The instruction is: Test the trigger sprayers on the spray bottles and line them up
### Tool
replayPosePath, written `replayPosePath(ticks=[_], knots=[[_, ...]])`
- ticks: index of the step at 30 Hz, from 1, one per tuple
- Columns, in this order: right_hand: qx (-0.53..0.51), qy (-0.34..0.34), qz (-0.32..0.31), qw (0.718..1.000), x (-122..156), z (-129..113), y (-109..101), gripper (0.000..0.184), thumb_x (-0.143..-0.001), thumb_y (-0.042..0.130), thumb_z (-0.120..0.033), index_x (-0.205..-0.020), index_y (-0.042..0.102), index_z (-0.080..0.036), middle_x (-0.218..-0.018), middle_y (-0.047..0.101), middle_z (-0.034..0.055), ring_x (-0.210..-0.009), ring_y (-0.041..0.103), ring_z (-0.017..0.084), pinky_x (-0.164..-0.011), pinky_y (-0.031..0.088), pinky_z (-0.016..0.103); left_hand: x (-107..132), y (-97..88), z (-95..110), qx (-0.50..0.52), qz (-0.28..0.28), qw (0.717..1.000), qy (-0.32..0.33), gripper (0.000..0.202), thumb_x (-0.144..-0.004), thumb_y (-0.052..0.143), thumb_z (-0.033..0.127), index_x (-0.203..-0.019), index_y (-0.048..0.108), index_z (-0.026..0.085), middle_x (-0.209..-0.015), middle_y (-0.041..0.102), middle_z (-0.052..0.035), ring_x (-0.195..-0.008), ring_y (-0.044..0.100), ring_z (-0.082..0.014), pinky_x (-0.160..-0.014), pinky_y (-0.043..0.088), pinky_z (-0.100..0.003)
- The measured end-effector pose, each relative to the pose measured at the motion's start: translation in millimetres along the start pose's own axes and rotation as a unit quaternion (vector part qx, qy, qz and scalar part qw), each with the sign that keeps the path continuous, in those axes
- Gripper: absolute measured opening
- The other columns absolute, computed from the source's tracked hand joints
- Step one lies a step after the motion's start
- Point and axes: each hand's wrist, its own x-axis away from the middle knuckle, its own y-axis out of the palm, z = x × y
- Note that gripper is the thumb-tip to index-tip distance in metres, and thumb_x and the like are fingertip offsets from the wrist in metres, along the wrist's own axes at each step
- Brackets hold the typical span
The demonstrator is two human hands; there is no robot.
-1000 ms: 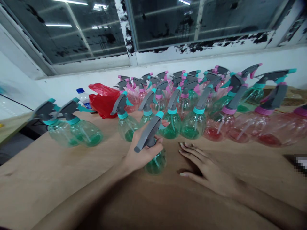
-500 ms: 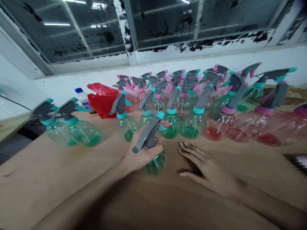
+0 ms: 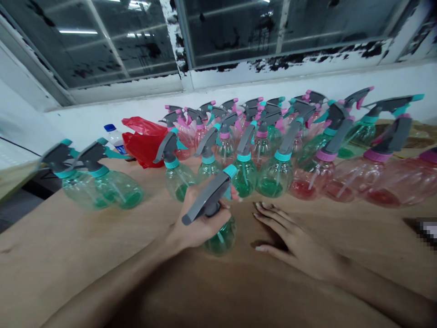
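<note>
As I look down through the head camera, the wooden table [image 3: 136, 237] fills the near part of my view. On it the right hand [image 3: 295, 241] lies palm down, fingers stretched and slightly spread, holding nothing that I can see. To its left and apart from it, the left hand [image 3: 201, 223] is curled around the neck of a green spray bottle [image 3: 221, 239], just under the grey spray head [image 3: 209, 198]; whether its fingers press the teal trigger I can't quite make out. Compared with a second ago, that hand and bottle sit a little lower in my picture, nearer the wearer, while the right hand has stayed put. Just beyond, a front row runs from green bottles [image 3: 270, 184] to pink bottles [image 3: 309, 187], with two more green ones off to the left. Farther back I see a red plastic bag [image 3: 146, 143], a blue-capped bottle [image 3: 116, 139] and dark windows [image 3: 119, 45].
</note>
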Motion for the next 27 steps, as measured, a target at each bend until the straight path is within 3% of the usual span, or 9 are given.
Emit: replayPosePath(ticks=[5,10,15,27], knots=[[0.01,-0.002,0.002,1.0,-0.4,-1.0,0.4,0.061,-0.086,0.049,-0.053,-0.138,0.039,-0.022,-0.145,0.038,0.0072,-0.134,0.032,0.026,-0.108,0.032,0.049,0.3,-2.9,-0.4,0.003,-0.051,0.997,0.052,0.016,-0.063,0.052,0.013,-0.073,0.059,0.023,-0.078,0.065,0.0001,-0.071,0.063,-0.0167,-0.068,0.052,-0.027],[0.014,-0.007,0.004,1.0,-0.6,-0.3,0.8,0.061,-0.085,0.05,-0.053,-0.137,0.04,-0.02,-0.145,0.039,0.0072,-0.134,0.032,0.025,-0.109,0.031,0.048,2.6,2.6,-3.1,0.029,-0.03,0.999,0.004,0.022,-0.063,0.052,0.014,-0.083,0.056,0.023,-0.071,0.063,0.0013,-0.069,0.065,-0.0186,-0.066,0.052,-0.028],[0.03,-0.008,-0.003,1.0,-0.3,0.3,0.8,0.062,-0.086,0.048,-0.053,-0.137,0.039,-0.02,-0.146,0.038,0.0074,-0.135,0.031,0.024,-0.109,0.031,0.047,5.6,6.3,-1.6,0.026,0.0,0.999,-0.027,0.015,-0.062,0.054,0.019,-0.076,0.053,0.024,-0.069,0.063,0.0011,-0.065,0.063,-0.0193,-0.062,0.051,-0.028],[0.026,-0.008,-0.006,1.0,-1.3,-0.1,0.6,0.062,-0.086,0.048,-0.053,-0.137,0.04,-0.018,-0.145,0.039,0.0077,-0.135,0.03,0.024,-0.109,0.031,0.047,4.4,4.8,-5.5,0.041,-0.028,0.999,0.001,0.028,-0.063,0.054,0.016,-0.089,0.057,0.024,-0.069,0.063,0.0011,-0.066,0.064,-0.0199,-0.064,0.053,-0.03]])
